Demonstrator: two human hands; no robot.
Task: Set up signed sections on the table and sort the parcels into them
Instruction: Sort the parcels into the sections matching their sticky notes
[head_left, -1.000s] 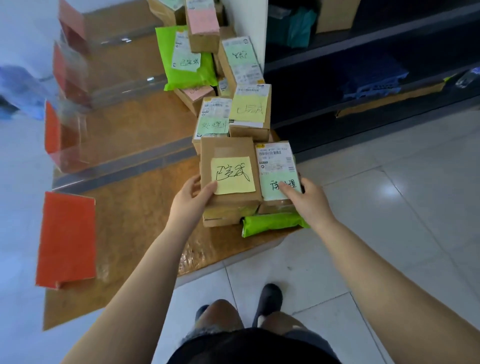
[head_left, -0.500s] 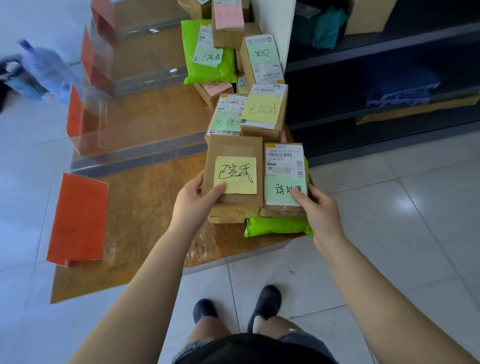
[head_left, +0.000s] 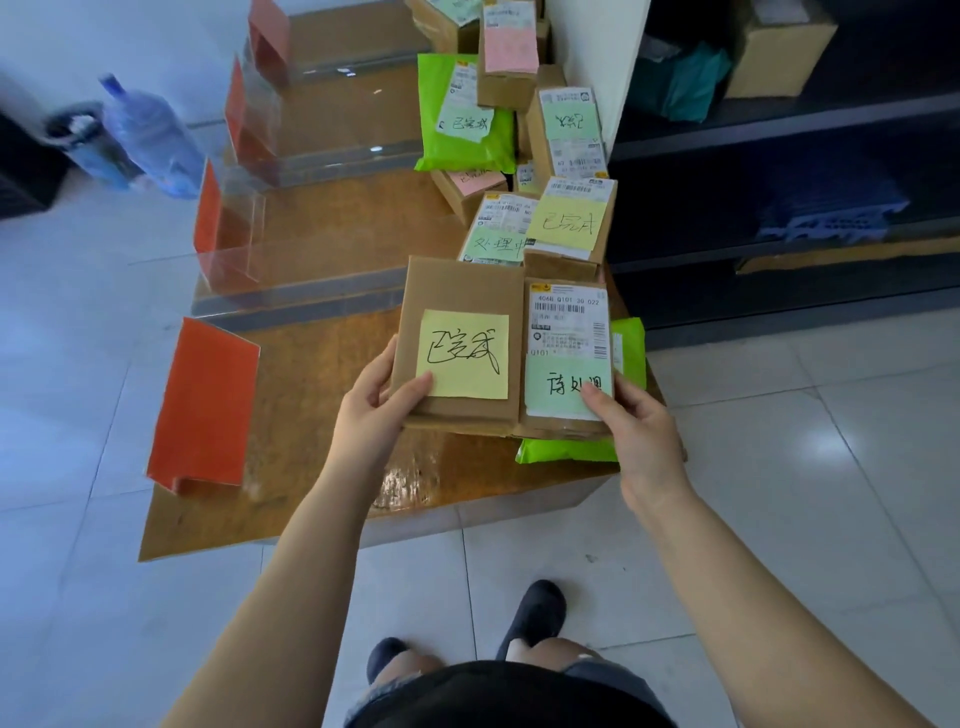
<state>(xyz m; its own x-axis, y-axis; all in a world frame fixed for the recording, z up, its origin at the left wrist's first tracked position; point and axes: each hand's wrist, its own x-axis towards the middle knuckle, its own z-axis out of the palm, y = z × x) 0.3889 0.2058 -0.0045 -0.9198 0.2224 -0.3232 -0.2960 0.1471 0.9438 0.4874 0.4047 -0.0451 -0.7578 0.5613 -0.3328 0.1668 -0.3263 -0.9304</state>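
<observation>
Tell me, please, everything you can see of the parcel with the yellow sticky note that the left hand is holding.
The brown cardboard parcel is a flat rectangular box lying face up at the table's near end. A yellow sticky note with black handwriting sits on its top. The left hand grips its near left corner, thumb on the note. Its right edge lies against a labelled box with a green note.

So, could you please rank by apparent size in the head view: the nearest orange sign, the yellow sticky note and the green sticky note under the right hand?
1. Nearest orange sign, though nearness flatters it.
2. Yellow sticky note.
3. Green sticky note, partly covered by the right hand.
</observation>
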